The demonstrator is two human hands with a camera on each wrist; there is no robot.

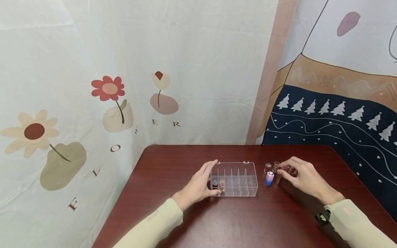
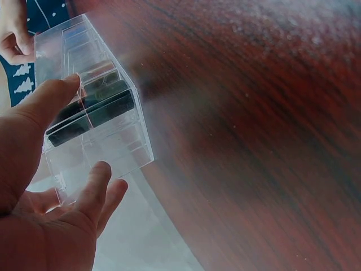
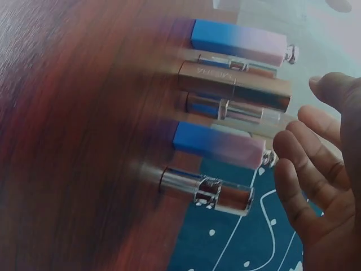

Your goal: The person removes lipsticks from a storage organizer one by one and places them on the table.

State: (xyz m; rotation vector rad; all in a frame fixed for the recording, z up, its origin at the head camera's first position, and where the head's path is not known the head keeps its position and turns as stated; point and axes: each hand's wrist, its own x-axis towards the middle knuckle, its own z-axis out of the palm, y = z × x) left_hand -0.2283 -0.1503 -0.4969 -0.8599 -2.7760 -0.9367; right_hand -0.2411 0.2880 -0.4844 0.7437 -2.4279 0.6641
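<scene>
My left hand point(image 1: 196, 183) holds the left end of a clear plastic organizer box point(image 1: 240, 193), thumb on the front wall and fingers at the back. In the box's leftmost slots stand a dark lipstick tube point(image 2: 93, 116) and a clear tube with a reddish part point(image 1: 222, 186). To the right, my right hand point(image 1: 305, 177) hovers beside a cluster of upright lipsticks, fingers slightly bent and holding nothing. Among them are two blue-to-pink lipsticks point(image 3: 240, 42), a brown metallic one point(image 3: 234, 84) and several clear-capped tubes point(image 3: 208, 192). The fingertips are close to their tops in the right wrist view.
Both the box and the lipsticks stand on a dark red-brown wooden table point(image 1: 198, 224). Behind its far edge hangs a pale curtain with printed flowers point(image 1: 198, 69), and at the right a navy cloth with white trees point(image 1: 328, 120).
</scene>
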